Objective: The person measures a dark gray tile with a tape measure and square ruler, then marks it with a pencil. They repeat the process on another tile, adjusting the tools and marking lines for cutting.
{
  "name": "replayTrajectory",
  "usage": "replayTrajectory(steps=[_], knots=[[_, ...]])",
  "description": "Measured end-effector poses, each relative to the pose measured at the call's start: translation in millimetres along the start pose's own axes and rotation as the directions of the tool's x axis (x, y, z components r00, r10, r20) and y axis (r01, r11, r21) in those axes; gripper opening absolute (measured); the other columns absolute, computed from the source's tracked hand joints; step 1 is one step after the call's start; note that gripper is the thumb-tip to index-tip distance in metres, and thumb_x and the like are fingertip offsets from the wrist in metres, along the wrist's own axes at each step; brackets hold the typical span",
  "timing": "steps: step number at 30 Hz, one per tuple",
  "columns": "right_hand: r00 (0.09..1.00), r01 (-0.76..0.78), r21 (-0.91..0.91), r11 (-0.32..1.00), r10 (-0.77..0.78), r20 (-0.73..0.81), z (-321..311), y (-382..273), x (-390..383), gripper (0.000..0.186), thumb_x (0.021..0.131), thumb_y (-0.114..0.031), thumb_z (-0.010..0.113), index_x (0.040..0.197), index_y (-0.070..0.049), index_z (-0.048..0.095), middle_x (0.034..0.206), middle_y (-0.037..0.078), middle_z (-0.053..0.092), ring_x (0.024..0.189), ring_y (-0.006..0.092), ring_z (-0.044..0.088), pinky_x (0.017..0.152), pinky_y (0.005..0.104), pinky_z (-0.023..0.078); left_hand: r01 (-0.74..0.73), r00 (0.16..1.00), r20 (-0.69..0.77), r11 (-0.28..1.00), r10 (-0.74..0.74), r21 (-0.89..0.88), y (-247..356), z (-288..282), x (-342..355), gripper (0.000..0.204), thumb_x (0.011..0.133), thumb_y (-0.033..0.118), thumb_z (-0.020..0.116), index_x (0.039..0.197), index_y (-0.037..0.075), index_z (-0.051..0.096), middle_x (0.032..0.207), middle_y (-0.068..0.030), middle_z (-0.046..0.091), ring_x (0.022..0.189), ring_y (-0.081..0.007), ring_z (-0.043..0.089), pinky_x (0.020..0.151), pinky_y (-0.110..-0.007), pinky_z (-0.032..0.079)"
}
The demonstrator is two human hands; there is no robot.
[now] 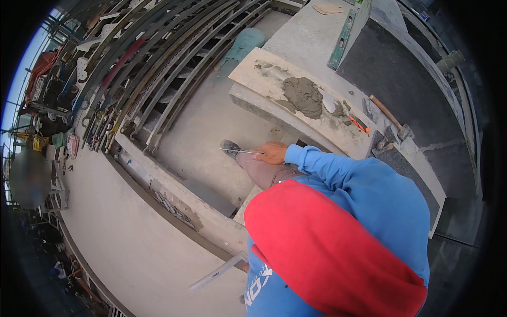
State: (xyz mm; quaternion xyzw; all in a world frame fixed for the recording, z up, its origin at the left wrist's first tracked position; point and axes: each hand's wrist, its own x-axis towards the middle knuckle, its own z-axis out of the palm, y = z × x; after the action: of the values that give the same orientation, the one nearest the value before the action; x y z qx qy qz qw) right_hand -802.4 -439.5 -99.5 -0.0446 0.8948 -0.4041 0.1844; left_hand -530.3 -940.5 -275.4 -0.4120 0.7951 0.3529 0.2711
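Observation:
My right hand (272, 153), at the end of a blue sleeve, is closed around a thin metal strip (240, 151), seen nearly edge-on. It hovers over my leg, and the strip's tip crosses my dark shoe (231, 148). Lower down, only a sliver of my left hand (245, 268) shows past my clothing. It grips the end of a flat pale metal ruler (214, 276), which slants over a light slab. To the right of my right hand, a board (253, 66) carries a heap of wet grey mortar (303, 97). A trowel with an orange handle (359, 124) rests by the heap.
A hammer (388, 112) and a green spirit level (343, 39) lie at the right, near dark stone slabs (396, 79). Metal bars (174, 58) fill a rack at the upper left. A raised ledge (174, 185) runs beside my leg. Red cloth (327, 248) covers much of the lower view.

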Motion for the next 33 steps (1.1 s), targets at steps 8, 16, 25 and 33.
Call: replayTrajectory(steps=[8, 16, 25, 33], knots=[[0.634, -0.265, 0.512, 0.817, 0.547, -0.547, -158, 135, 111, 0.04, 0.102, -0.024, 0.052, 0.132, 0.002, 0.058, 0.088, 0.015, 0.066, 0.071, 0.0213, 0.062, 0.073, 0.0398, 0.052, -0.312, 0.948, 0.171, 0.883, 0.267, 0.35, 251, -47, 149, 0.047, 0.09, 0.04, 0.074, 0.108, -0.003, 0.066, 0.081, -0.02, 0.07, 0.073, -0.033, 0.069, 0.071, -0.047, 0.056], [0.288, -0.268, 0.482, 0.834, 0.547, -0.786, -225, 141, 251, 0.038, 0.098, -0.017, 0.052, 0.126, 0.007, 0.055, 0.086, 0.025, 0.07, 0.07, 0.0384, 0.068, 0.072, 0.0454, 0.054, -0.607, 0.793, 0.345, 0.599, 0.502, 0.522, 543, -26, 246, 0.045, 0.09, 0.035, 0.074, 0.107, -0.006, 0.066, 0.077, -0.0223, 0.07, 0.069, -0.0353, 0.069, 0.07, -0.048, 0.055], [0.035, -0.277, 0.408, 0.87, 0.433, -0.901, -313, 61, 150, 0.042, 0.1, -0.015, 0.051, 0.137, 0.005, 0.05, 0.082, 0.027, 0.067, 0.075, 0.0432, 0.066, 0.067, 0.0516, 0.048, -0.945, 0.325, 0.495, 0.262, 0.806, 0.193, 816, 60, 308, 0.032, 0.093, 0.027, 0.069, 0.088, -0.004, 0.06, 0.071, -0.0144, 0.067, 0.061, -0.0249, 0.065, 0.056, -0.04, 0.05], [-0.255, -0.453, 0.684, 0.572, 0.651, -0.715, -196, -15, 181, 0.043, 0.102, -0.018, 0.048, 0.141, 0.001, 0.05, 0.083, 0.027, 0.065, 0.081, 0.0462, 0.065, 0.075, 0.0535, 0.049, -0.972, -0.036, 0.947, -0.23, 0.32, 0.041, 989, 185, 359, 0.03, 0.093, 0.027, 0.07, 0.088, -0.002, 0.061, 0.069, -0.0145, 0.067, 0.059, -0.0264, 0.064, 0.056, -0.041, 0.05]])
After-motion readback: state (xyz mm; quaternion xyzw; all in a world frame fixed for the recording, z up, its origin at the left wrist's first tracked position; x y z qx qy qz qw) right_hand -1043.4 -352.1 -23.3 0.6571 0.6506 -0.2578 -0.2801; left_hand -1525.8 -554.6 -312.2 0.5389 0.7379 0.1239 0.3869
